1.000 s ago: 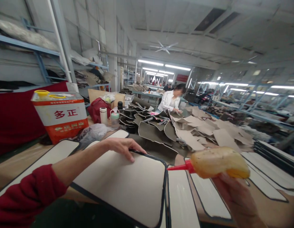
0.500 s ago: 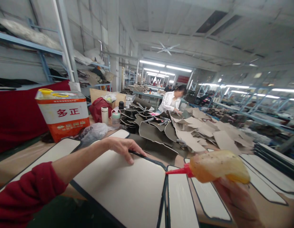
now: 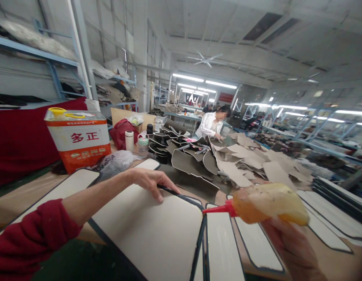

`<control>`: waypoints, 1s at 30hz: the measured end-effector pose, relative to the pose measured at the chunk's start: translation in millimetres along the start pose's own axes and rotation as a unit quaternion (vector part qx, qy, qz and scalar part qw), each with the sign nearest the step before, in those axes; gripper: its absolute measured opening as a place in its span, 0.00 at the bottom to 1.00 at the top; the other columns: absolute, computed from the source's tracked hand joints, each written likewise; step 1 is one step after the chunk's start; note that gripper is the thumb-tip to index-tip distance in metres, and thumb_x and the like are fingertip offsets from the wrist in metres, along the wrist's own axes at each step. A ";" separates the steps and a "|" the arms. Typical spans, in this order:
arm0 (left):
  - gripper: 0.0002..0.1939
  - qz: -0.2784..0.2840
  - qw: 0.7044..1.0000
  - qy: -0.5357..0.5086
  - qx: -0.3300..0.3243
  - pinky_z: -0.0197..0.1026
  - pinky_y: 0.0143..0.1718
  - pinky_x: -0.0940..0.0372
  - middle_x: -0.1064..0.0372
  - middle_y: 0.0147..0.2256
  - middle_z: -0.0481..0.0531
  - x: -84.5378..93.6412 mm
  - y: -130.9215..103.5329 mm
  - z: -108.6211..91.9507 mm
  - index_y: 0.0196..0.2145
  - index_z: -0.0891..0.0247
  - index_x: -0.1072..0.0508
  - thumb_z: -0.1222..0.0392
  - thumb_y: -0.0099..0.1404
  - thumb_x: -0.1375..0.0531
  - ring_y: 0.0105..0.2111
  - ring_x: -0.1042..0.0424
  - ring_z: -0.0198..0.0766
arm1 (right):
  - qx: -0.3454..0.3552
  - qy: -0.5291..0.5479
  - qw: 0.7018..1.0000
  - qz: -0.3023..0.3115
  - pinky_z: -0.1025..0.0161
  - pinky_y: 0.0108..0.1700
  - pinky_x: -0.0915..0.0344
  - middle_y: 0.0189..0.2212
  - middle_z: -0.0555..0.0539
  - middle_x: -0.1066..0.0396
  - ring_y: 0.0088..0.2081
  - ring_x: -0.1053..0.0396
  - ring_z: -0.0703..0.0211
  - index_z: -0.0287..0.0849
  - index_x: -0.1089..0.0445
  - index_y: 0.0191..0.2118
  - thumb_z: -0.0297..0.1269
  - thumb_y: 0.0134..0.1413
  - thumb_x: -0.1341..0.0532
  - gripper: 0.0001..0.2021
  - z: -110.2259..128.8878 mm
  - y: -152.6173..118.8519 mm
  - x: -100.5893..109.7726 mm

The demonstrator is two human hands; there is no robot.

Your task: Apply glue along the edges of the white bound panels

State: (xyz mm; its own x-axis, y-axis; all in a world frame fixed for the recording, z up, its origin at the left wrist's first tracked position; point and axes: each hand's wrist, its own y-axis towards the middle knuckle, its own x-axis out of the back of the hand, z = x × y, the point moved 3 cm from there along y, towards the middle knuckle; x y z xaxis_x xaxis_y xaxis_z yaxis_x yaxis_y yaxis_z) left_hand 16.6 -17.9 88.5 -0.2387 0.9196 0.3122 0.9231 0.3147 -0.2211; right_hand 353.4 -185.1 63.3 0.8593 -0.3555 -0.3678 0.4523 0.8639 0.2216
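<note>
While my left hand [image 3: 148,180] lies flat on the nearest panel [image 3: 157,230], fingers pressing its dark far edge and clasping nothing, my right hand [image 3: 289,242] keeps a closed grip on the glue bottle [image 3: 268,203]. Bottle: yellowish, held level, red nozzle touching the panel's far right corner. Also on the bench [image 3: 20,199]: more panels, an orange-and-white can [image 3: 78,138], a heap of grey cut pieces [image 3: 228,160], with a person in white [image 3: 212,125] behind it.

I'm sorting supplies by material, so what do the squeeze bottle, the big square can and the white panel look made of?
Squeeze bottle: soft translucent plastic, yellowed and smeared, with a red plastic nozzle. Square can: likely painted sheet metal, judging by crisp seamed edges and printed sides. White panel: matte, flat sheet, perhaps leatherette or board, with dark edge binding; the look leaves it open.
</note>
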 end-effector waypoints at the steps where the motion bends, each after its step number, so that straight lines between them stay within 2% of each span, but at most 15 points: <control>1: 0.30 -0.002 1.000 -0.001 -0.004 0.40 0.50 0.31 0.20 0.47 0.50 0.0 0.0 -0.9 0.51 0.58 0.18 0.56 0.49 0.24 0.47 0.23 0.49 | 0.004 -0.009 1.000 -0.002 0.61 0.51 0.27 0.46 0.46 0.22 0.44 0.23 0.50 0.51 0.26 0.56 0.38 0.30 0.20 0.40 2.2 -0.3 -2.7; 5: 0.28 -0.013 1.000 -0.013 -0.024 0.40 0.52 0.32 0.20 0.48 0.51 1.0 -0.5 -2.9 0.49 0.59 0.17 0.59 0.47 0.23 0.50 0.24 0.51 | -0.009 -0.015 0.999 -0.031 0.63 0.48 0.27 0.45 0.45 0.21 0.45 0.23 0.48 0.49 0.24 0.53 0.38 0.23 0.19 0.41 6.6 -1.0 -5.1; 8: 0.29 -0.014 0.999 -0.029 -0.023 0.40 0.51 0.31 0.20 0.48 0.51 2.1 -0.9 -0.7 0.49 0.59 0.17 0.60 0.47 0.23 0.49 0.23 0.50 | -0.045 -0.009 0.999 -0.006 0.57 0.52 0.27 0.45 0.43 0.21 0.46 0.23 0.44 0.49 0.24 0.52 0.36 0.25 0.20 0.39 2.3 -3.0 0.6; 10: 0.29 -0.007 0.999 -0.040 -0.011 0.39 0.50 0.30 0.20 0.47 0.50 2.3 -0.7 1.0 0.50 0.58 0.18 0.60 0.48 0.24 0.47 0.23 0.49 | -0.037 -0.017 0.999 0.008 0.53 0.54 0.28 0.47 0.42 0.22 0.47 0.24 0.43 0.50 0.25 0.54 0.36 0.29 0.20 0.38 -0.6 -6.0 4.3; 13: 0.31 -0.011 0.999 -0.053 0.000 0.41 0.48 0.29 0.19 0.44 0.51 2.2 -0.1 0.4 0.50 0.59 0.18 0.61 0.46 0.23 0.43 0.22 0.49 | -0.013 -0.025 1.000 -0.006 0.54 0.55 0.28 0.48 0.42 0.23 0.48 0.24 0.44 0.50 0.26 0.55 0.38 0.32 0.21 0.37 -3.7 -12.2 5.1; 16: 0.31 -0.025 0.997 -0.068 -0.001 0.44 0.44 0.27 0.18 0.41 0.53 3.1 1.2 -0.5 0.47 0.62 0.17 0.61 0.42 0.22 0.40 0.21 0.51 | -0.011 -0.030 0.999 -0.018 0.55 0.52 0.27 0.47 0.42 0.22 0.47 0.23 0.42 0.49 0.26 0.55 0.39 0.31 0.21 0.38 -5.6 -16.3 1.5; 21: 0.32 0.021 0.999 -0.048 -0.015 0.41 0.54 0.32 0.20 0.49 0.50 7.2 5.7 10.4 0.53 0.58 0.20 0.58 0.49 0.24 0.49 0.23 0.47 | 0.016 -0.084 0.996 -0.016 0.51 0.47 0.22 0.48 0.44 0.23 0.49 0.25 0.37 0.51 0.26 0.55 0.40 0.31 0.23 0.37 -12.2 -18.0 10.7; 24: 0.35 0.057 0.997 -0.044 -0.023 0.39 0.55 0.34 0.21 0.51 0.49 10.9 9.1 20.6 0.56 0.57 0.22 0.59 0.49 0.23 0.50 0.24 0.45 | 0.042 -0.152 0.988 -0.004 0.54 0.47 0.22 0.46 0.46 0.22 0.51 0.25 0.39 0.50 0.25 0.52 0.40 0.34 0.24 0.32 -16.5 -19.5 24.1; 26: 0.34 0.064 0.996 -0.049 -0.023 0.38 0.54 0.33 0.21 0.51 0.48 13.4 11.0 25.9 0.57 0.56 0.23 0.59 0.51 0.24 0.49 0.24 0.44 | 0.035 -0.176 0.984 0.018 0.55 0.47 0.22 0.44 0.46 0.22 0.49 0.24 0.40 0.50 0.24 0.51 0.41 0.38 0.24 0.29 -16.5 -19.9 28.5; 28: 0.33 0.065 0.996 -0.056 -0.025 0.38 0.53 0.33 0.21 0.50 0.47 15.1 12.5 29.2 0.57 0.56 0.22 0.59 0.53 0.25 0.49 0.24 0.44 | 0.013 -0.164 0.985 0.042 0.57 0.44 0.21 0.44 0.46 0.22 0.46 0.23 0.42 0.50 0.25 0.51 0.41 0.39 0.25 0.29 -14.0 -19.4 27.8; 30: 0.32 0.063 0.996 -0.066 -0.024 0.39 0.53 0.33 0.21 0.50 0.47 16.1 13.7 30.6 0.56 0.56 0.22 0.59 0.53 0.25 0.50 0.25 0.45 | 0.022 -0.143 0.989 0.031 0.63 0.38 0.22 0.43 0.47 0.21 0.43 0.22 0.46 0.51 0.25 0.52 0.40 0.38 0.24 0.30 -9.0 -18.9 25.6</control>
State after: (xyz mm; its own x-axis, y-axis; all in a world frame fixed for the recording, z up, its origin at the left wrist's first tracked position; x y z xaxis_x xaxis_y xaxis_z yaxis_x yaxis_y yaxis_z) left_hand 16.1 8.4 62.2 -0.1545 0.9749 0.1604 0.9610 0.1860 -0.2047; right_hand 364.7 -207.3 41.6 0.9152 -0.3942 -0.0838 0.4013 0.8727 0.2780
